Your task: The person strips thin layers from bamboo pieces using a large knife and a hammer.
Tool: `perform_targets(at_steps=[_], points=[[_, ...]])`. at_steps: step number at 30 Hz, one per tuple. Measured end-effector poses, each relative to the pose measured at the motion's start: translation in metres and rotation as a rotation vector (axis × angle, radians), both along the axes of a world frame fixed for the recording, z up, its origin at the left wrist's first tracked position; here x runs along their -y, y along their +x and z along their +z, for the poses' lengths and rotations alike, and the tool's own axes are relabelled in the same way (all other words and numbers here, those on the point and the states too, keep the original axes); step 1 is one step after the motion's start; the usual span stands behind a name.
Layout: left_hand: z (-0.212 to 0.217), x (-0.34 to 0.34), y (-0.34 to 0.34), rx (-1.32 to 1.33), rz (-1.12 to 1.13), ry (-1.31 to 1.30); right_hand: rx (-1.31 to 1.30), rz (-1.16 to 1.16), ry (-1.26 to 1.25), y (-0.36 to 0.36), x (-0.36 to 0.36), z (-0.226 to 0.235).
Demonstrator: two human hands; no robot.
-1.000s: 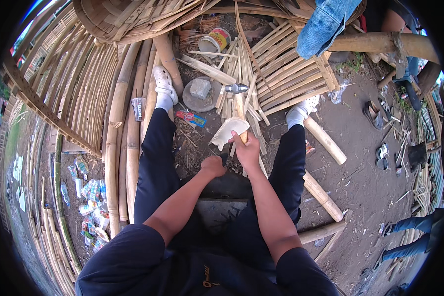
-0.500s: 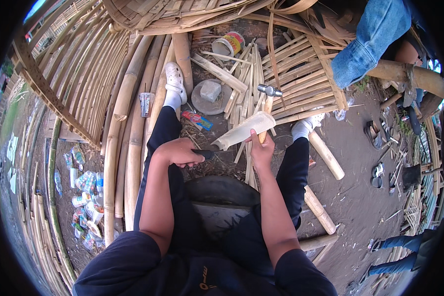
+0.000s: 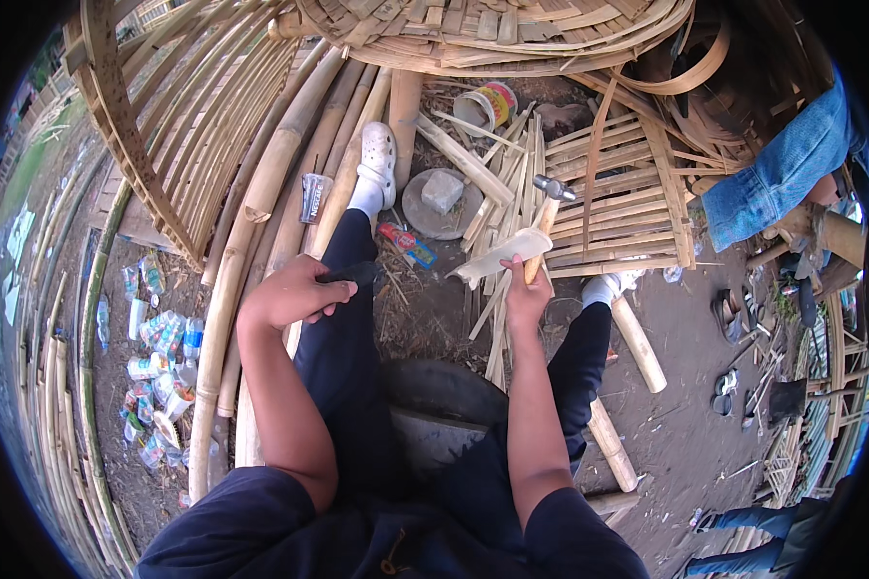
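My left hand [image 3: 294, 291] is closed around a short, dark, flat tool [image 3: 359, 274], held above my left thigh. Its shape is blurred; I cannot tell its exact kind. My right hand [image 3: 528, 294] grips the wooden handle of a hammer [image 3: 554, 188], its metal head pointing away from me. The same hand pinches a pale, curved, trough-like piece [image 3: 502, 255] against the handle, with its narrower end toward the left. A gap separates the dark tool from this pale piece.
Split bamboo strips [image 3: 512, 203] lie between my feet, beside a slatted bamboo panel [image 3: 613, 193]. A stone block [image 3: 441, 191] rests on a round slab. Long bamboo poles [image 3: 227, 318] run along my left, past plastic litter [image 3: 164, 367]. A person's denim sleeve [image 3: 777, 179] shows at right.
My left hand has moved left and slightly up with the dark tool, away from the pale piece. My right hand still holds the hammer and that piece. The view has shifted.
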State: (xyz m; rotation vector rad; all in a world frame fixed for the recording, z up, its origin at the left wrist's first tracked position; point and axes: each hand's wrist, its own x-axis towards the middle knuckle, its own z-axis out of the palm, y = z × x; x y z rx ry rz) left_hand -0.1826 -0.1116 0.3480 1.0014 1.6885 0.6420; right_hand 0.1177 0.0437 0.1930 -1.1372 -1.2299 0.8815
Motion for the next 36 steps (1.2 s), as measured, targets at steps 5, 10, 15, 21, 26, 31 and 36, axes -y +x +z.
perform_targets(at_steps=[5, 10, 15, 21, 26, 31, 36], points=[[0.021, 0.010, 0.005, 0.123, 0.136, 0.140, 0.157, -0.055, -0.023, -0.005, -0.008, -0.018], [0.045, 0.019, 0.024, 0.277, 0.192, 0.225, 0.240, -0.112, 0.008, -0.012, -0.012, -0.009], [0.067, 0.024, 0.059, 0.339, 0.109, 0.285, 0.168, -0.123, -0.030, -0.016, -0.014, -0.009], [0.064, 0.021, 0.089, 0.448, 0.003, 0.333, 0.148, -0.129, -0.051, -0.013, -0.014, -0.008], [0.069, 0.022, 0.108, 0.462, -0.038, 0.332, 0.106, -0.127, -0.073, -0.009, -0.015, -0.006], [0.061, 0.024, 0.135, 0.373, -0.010, 0.343, 0.150, -0.094, -0.114, -0.010, -0.014, -0.005], [0.041, 0.021, 0.163, 0.300, -0.006, 0.392, 0.081, -0.116, -0.139, -0.010, -0.014, 0.001]])
